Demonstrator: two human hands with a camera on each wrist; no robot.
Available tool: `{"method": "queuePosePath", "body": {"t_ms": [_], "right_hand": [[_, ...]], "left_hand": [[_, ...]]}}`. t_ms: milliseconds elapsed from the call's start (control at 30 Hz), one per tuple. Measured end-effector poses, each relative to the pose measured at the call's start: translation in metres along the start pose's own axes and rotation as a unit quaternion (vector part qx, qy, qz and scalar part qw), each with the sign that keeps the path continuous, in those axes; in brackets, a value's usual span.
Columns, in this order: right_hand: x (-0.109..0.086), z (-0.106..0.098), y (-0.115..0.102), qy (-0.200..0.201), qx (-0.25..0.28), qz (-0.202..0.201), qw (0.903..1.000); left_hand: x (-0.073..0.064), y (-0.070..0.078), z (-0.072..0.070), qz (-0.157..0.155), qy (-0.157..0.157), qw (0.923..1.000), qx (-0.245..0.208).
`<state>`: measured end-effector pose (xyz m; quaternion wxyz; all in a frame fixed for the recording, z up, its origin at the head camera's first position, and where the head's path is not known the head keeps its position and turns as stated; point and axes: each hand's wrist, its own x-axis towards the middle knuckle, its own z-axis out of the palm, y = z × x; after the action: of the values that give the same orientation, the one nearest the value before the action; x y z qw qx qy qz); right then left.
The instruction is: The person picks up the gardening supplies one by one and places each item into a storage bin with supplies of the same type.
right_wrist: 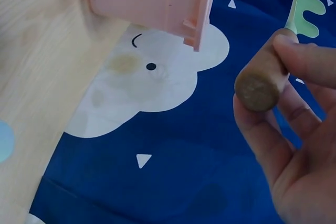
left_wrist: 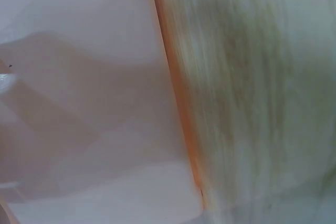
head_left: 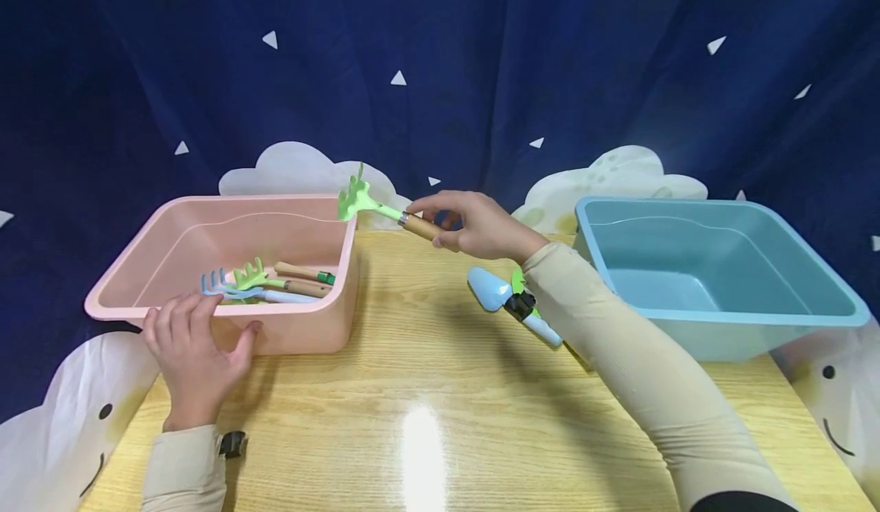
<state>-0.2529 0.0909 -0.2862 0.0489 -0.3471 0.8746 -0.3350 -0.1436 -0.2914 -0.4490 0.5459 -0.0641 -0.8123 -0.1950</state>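
Note:
My right hand pinches a small green hand rake by its wooden handle, up in the air beside the pink tub. The green prongs point left, close to the tub's back right corner. With my left hand I hold the front rim of the pink tub, fingers over the edge and thumb on the outer wall. Inside the tub lie another green rake, a blue rake and a wooden-handled tool. The left wrist view shows the tub's wall from close by.
A blue trowel with a black part lies on the wooden table under my right forearm, over a partly hidden green tool. At the right stands a blue tub. A dark blue curtain hangs behind.

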Motion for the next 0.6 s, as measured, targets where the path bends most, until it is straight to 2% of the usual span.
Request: {"method": "queuePosePath", "body": {"t_ms": [300,500,600], "right_hand": [[0.0042,-0.0005,-0.0040,-0.011,0.028,-0.002,0.9995],[0.0068,0.0002,-0.0063,-0.007,0.044,-0.019,0.9988],[0.0079,0.0015,-0.0076,-0.011,0.046,-0.024,0.9986]], "left_hand": [[0.0005,0.0000,-0.0012,-0.001,0.001,1.0000,0.004],[0.0017,-0.0002,-0.0008,0.003,0.009,1.0000,0.002],[0.0005,-0.0005,-0.0006,0.001,0.003,1.0000,0.002]]}}
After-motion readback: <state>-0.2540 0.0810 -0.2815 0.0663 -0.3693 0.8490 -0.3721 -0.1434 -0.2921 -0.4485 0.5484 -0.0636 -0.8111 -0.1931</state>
